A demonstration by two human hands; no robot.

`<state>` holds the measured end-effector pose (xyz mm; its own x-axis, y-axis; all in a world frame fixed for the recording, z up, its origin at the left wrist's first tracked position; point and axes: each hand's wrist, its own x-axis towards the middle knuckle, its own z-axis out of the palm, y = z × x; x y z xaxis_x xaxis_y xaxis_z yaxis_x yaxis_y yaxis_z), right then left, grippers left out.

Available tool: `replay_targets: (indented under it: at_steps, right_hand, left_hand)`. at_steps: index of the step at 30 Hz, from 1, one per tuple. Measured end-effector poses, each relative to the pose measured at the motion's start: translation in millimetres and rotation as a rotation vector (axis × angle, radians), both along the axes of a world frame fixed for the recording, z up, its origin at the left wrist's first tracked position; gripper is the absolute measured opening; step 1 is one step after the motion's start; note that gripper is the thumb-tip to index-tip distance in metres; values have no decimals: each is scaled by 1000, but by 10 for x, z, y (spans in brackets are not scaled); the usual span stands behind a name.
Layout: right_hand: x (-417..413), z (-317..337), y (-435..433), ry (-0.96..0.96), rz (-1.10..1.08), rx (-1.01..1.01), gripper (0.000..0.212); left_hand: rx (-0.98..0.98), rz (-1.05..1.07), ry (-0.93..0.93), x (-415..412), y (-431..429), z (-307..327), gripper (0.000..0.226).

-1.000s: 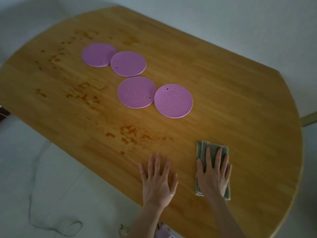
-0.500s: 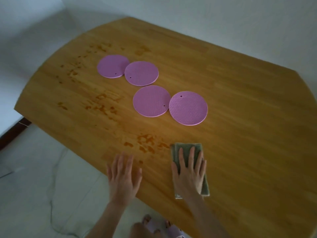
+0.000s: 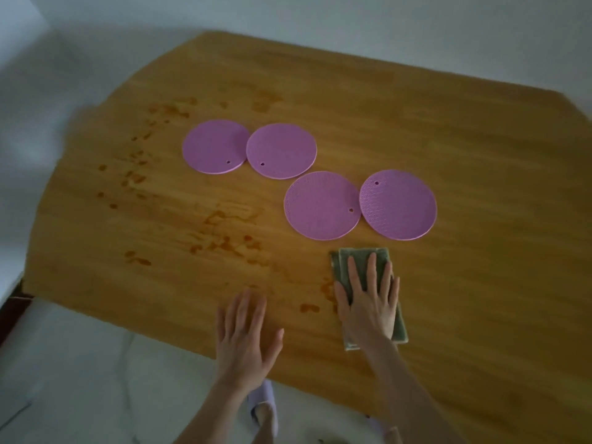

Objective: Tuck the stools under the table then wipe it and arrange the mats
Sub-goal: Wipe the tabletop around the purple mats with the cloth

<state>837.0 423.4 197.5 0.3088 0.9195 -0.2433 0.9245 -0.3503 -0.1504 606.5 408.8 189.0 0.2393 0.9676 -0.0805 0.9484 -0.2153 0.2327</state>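
A wooden table [image 3: 448, 155] carries several round purple mats in two touching pairs; the nearest ones are a mat [image 3: 322, 205] and a mat [image 3: 398, 204]. Reddish-brown stains [image 3: 224, 241] spread over the table's left and near parts. A folded grey-green cloth [image 3: 362, 256] lies just in front of the near mats. My right hand [image 3: 368, 302] presses flat on the cloth with straight, spread fingers. My left hand [image 3: 246, 334] rests flat on the near table edge, fingers straight. No stool is in view.
A pale tiled floor [image 3: 64, 363] lies to the left and below the table's near edge. A white wall [image 3: 352, 24] runs behind the table. Slippered feet [image 3: 264, 402] show under the table edge between my arms.
My right hand has slid the cloth leftward and forward along the near edge toward the stains and mats. My left hand has shifted left with it. The view has moved left too.
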Motion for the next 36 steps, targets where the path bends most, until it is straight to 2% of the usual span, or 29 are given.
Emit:
replay_targets:
  at_steps: [2, 6, 8, 10, 13, 17, 21, 23, 25, 29, 33, 36]
  right_hand:
    - [44, -42, 65, -24, -63, 16, 67]
    - [-115, -58, -194, -33, -328, 31, 68]
    - [-421, -62, -217, -36, -334, 16, 68]
    - [-585, -83, -79, -25, -235, 27, 66]
    - [-421, -106, 75, -40, -132, 32, 63]
    - [-364, -94, -366, -51, -367, 51, 68]
    - [-798, -126, -244, -18, -224, 28, 67]
    - [-744, -108, -10, -20, -137, 17, 62]
    - [-560, -121, 43, -27, -156, 20, 62]
    - [-591, -103, -311, -43, -358, 38, 68]
    - [-1113, -110, -120, 41, -126, 41, 65]
    - [-886, -91, 191, 18, 3, 43, 60]
  left_hand:
    - [9, -38, -39, -51, 28, -41, 63]
    - [26, -88, -60, -52, 3, -111, 58]
    - [29, -97, -61, -88, 8, -145, 57]
    - [13, -106, -48, -73, -2, -143, 57]
    - [-13, -95, -42, -66, 20, -139, 58]
    - [-35, -107, -33, -63, 21, -80, 61]
    - [-65, -110, -56, -53, 34, 16, 60]
    - [-36, -103, -107, -69, 30, 34, 55]
    - [13, -76, -153, -148, 23, 43, 53]
    - [-6, 58, -92, -464, 53, 66, 76]
    - [-96, 212, -35, -624, 194, 91, 97]
    - [-114, 217, 4, -660, 322, 77, 101]
